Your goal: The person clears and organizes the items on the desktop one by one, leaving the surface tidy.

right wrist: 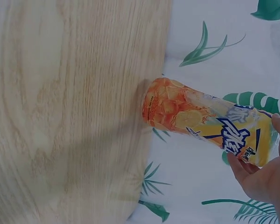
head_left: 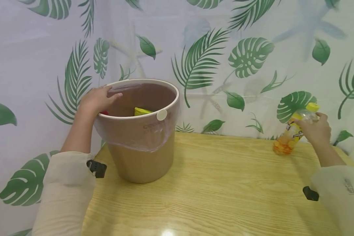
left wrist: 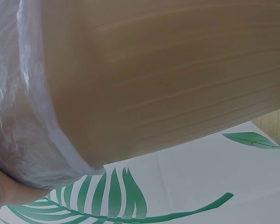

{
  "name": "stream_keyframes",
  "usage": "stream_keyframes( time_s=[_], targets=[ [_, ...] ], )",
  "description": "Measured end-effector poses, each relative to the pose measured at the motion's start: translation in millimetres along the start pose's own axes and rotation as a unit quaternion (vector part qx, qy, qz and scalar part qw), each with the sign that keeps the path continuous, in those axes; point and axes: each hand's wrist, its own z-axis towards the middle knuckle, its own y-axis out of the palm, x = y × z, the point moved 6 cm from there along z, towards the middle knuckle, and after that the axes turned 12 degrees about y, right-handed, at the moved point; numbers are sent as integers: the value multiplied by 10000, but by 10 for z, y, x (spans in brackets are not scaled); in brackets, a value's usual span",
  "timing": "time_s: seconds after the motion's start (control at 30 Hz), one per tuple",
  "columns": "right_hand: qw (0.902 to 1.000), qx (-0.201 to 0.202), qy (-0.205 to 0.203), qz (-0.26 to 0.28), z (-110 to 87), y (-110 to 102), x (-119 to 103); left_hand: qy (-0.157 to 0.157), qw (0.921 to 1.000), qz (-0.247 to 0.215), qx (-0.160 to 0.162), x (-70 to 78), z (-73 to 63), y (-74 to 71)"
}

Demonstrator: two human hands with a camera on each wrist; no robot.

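Observation:
A brown trash can (head_left: 141, 157) with a pale rim stands at the table's left, lined with a clear plastic bag (head_left: 141, 141) folded down over its outside. My left hand (head_left: 95, 100) grips the left side of its rim, thumb and fingers reaching over the edge. In the left wrist view, part of that hand (left wrist: 9, 189) lies against the bag. At the far right, my right hand (head_left: 314, 129) holds a plastic drink bottle (right wrist: 205, 119) around its upper part. The bottle has a yellow cap and an orange-and-yellow label; it leans, base close over the table's back edge.
Inside the trash can lie a yellow packet (head_left: 142, 111) and something red (head_left: 105, 112), mostly hidden by the wall. The light wood table (head_left: 218, 183) spans the front. Behind it hangs a white curtain (head_left: 165, 39) with green leaf prints.

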Motion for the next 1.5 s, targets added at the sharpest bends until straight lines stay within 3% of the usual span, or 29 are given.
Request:
stream_keyframes(
  time_s=[0.57, 1.5],
  targets=[
    [9937, -337, -1070, 22, -537, -17, -204, 15, 10000, -59, -28, 14, 5, 12],
    [9865, -641, -1402, 547, -1168, 144, -341, -4, 10000, -39, 62, 33, -13, 8]
  ],
)
